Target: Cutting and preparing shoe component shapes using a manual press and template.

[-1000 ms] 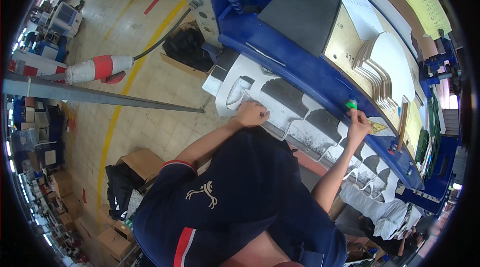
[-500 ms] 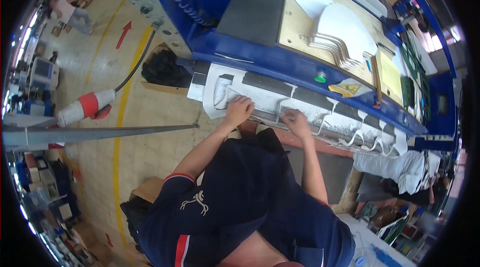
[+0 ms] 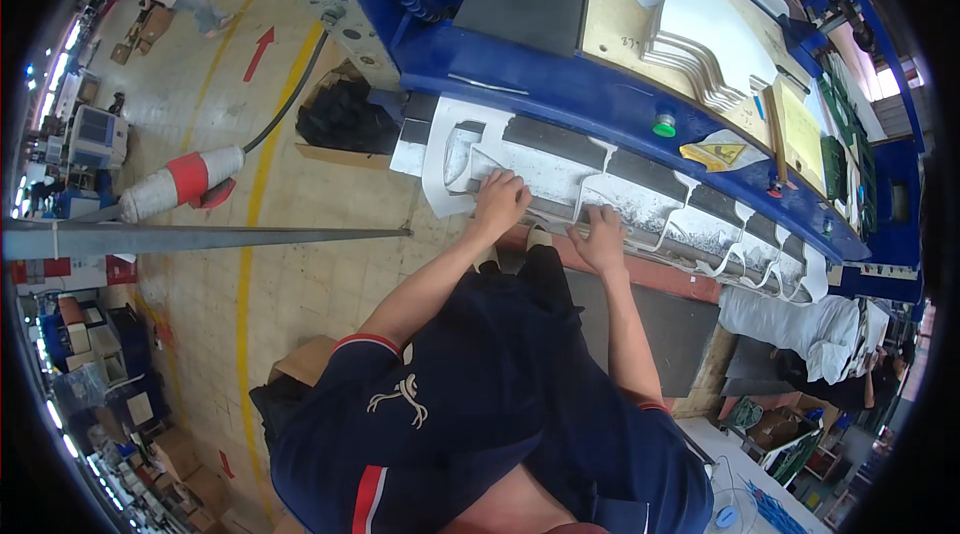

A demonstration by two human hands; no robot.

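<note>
Left hand point(image 3: 500, 202) sits flat, fingers spread, on the white cut sheet point(image 3: 560, 174) lying along the blue machine's point(image 3: 560, 84) front ledge; right hand point(image 3: 600, 239) presses the same sheet's lower edge, fingers curled; green button point(image 3: 664, 124) just above; stack of white cut pieces point(image 3: 705, 44) further up on the board.

My left hand point(image 3: 500, 199) and right hand point(image 3: 602, 236) rest side by side on the cut sheet point(image 3: 560, 179) along the desk's point(image 3: 560, 94) near edge. Farther back lies a stack of shaped pieces point(image 3: 705, 44), a round button point(image 3: 664, 124) right of my hands, a bag point(image 3: 345, 119) on the floor at left.
</note>
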